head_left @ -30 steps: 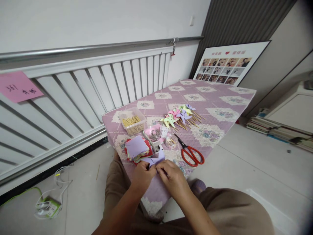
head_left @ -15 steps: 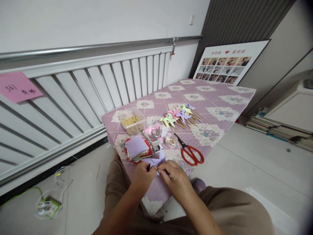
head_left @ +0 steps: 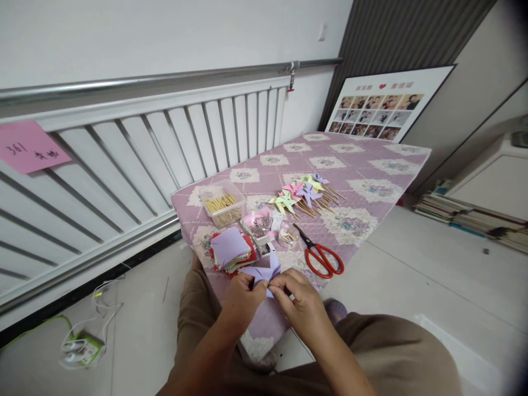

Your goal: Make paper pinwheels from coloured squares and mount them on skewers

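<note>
Both hands are pinching a lilac paper piece at the near edge of the quilted surface: the left hand is closing its grip on the left part, the right hand on the right. Compared with a second ago, the fold is standing slightly higher, so the shaping is progressing. Beyond are lying a paper stack, red scissors, then finished pinwheels
</note>
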The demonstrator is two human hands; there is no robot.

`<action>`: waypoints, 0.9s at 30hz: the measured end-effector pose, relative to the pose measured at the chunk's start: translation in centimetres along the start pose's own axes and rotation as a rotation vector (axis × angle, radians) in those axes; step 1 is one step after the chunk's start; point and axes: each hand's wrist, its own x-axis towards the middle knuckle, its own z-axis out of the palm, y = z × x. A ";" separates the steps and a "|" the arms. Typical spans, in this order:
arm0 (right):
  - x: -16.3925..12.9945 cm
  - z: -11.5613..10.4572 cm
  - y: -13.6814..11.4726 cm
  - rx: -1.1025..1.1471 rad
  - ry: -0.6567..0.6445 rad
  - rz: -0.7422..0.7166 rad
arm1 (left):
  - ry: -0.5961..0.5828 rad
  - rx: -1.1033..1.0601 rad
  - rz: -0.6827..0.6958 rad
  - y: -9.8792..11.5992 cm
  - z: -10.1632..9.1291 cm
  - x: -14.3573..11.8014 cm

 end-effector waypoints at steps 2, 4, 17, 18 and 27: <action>0.0 0.0 0.0 0.014 -0.016 0.008 | 0.005 0.018 -0.009 0.3 0.0 -0.1; 0.0 -0.1 -0.1 0.028 -0.033 0.027 | 0.003 0.023 -0.003 0.5 -0.1 -0.2; 0.2 -0.2 -0.3 0.185 -0.087 0.204 | 0.032 0.102 0.155 0.5 -0.4 -0.4; 0.3 -0.2 -0.3 0.206 -0.084 0.223 | 0.033 0.110 0.190 0.4 -0.4 -0.4; 0.2 0.4 0.0 0.275 0.035 0.330 | 0.046 0.164 0.319 -0.1 -0.4 -0.3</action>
